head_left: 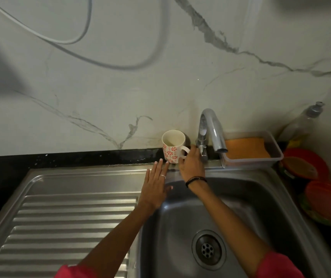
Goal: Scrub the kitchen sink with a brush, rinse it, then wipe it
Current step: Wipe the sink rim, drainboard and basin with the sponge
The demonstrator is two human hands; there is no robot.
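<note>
The stainless steel sink [292,199] has a dry-looking basin with a round drain [207,250] and a ribbed drainboard [64,221] to its left. A white mug [171,148] with red flowers stands on the back rim, left of the chrome tap [210,129]. My right hand [191,165] reaches over the basin and its fingers curl round the mug's handle. My left hand [155,182] lies flat with straight fingers on the rim between drainboard and basin, fingertips close to the mug. No brush is in view.
A clear plastic tray [276,155] holding an orange pad [246,148] sits right of the tap. A pump bottle [300,125] stands in the back right corner. Red and orange plates [324,199] lie on the counter at the right. A marble wall rises behind.
</note>
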